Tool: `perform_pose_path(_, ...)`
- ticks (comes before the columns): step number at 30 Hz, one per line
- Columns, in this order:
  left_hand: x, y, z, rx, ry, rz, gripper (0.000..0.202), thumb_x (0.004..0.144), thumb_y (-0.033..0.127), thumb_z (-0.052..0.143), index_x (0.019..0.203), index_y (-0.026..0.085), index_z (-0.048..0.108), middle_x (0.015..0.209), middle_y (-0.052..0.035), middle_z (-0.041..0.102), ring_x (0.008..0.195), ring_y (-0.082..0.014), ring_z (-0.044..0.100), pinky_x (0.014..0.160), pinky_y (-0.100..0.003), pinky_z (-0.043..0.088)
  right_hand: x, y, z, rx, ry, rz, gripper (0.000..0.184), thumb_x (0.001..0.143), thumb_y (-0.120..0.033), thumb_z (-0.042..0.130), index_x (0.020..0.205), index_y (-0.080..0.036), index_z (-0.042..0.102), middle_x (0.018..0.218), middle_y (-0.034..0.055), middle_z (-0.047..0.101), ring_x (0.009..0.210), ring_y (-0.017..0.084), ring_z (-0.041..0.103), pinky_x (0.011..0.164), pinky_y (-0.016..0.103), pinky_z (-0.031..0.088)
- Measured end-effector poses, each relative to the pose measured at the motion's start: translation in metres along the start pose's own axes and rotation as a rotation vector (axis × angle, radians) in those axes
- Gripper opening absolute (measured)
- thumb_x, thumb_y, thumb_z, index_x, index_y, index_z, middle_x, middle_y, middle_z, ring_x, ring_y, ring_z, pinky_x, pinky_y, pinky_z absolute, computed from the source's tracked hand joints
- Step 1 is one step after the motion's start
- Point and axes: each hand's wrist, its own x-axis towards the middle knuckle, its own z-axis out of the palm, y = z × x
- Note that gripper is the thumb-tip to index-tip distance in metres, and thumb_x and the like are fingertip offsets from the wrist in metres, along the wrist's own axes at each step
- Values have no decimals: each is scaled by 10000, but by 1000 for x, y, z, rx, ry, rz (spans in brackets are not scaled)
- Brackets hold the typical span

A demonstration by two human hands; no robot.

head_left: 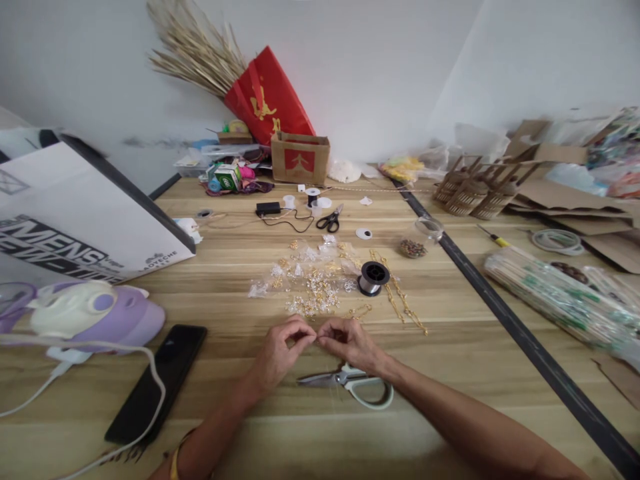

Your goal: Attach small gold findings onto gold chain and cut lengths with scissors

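My left hand [284, 347] and my right hand [350, 341] meet fingertip to fingertip over the wooden table, each closed in a pinch. Whatever lies between the fingertips is too small to name. Just beyond them spreads a pile of small gold and clear beads [316, 293]. A black spool of clear line [373, 277] stands to the right of the beads. Gold chains [400, 297] lie beside that spool, and a short gold piece [361, 311] rests near my right hand. Under my right wrist are scissors with pale handles [370, 392], partly covered by it.
To the left lie a black phone [160, 380] with a white cable over it, a purple and white device [100, 317] and a large white box [80, 213]. Black scissors [329, 221] and a jar of beads [414, 247] sit farther back. Wrapped sticks [555, 300] lie right.
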Motion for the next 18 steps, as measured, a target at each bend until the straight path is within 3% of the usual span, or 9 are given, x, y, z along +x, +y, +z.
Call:
perform_pose_path(12, -2, 0, 5, -13, 11, -55, 100, 772, 179, 587, 685, 149, 628, 687, -24, 588, 667, -141, 561, 626, -233, 444, -1, 3, 0, -34, 10, 3, 196, 798, -312, 583, 730, -129, 599, 562, -43, 450, 497, 63, 346, 448, 180, 266)
perform_pose_path(15, -4, -3, 11, -154, 57, -174, 53, 747, 192, 610, 783, 153, 610, 772, -29, 606, 709, -143, 581, 649, -240, 463, -1, 1, -3, -63, 17, -29, 165, 815, -284, 568, 756, -136, 611, 610, -27, 497, 523, 73, 384, 473, 186, 292)
perform_pose_path(18, -4, -8, 17, -416, 7, -350, 256, 721, 268, 654, 931, 160, 553, 798, -29, 626, 659, -134, 594, 571, -230, 470, -1, -3, -6, -131, 63, -99, 145, 813, -269, 587, 748, -145, 630, 702, 4, 536, 595, 96, 450, 525, 202, 339)
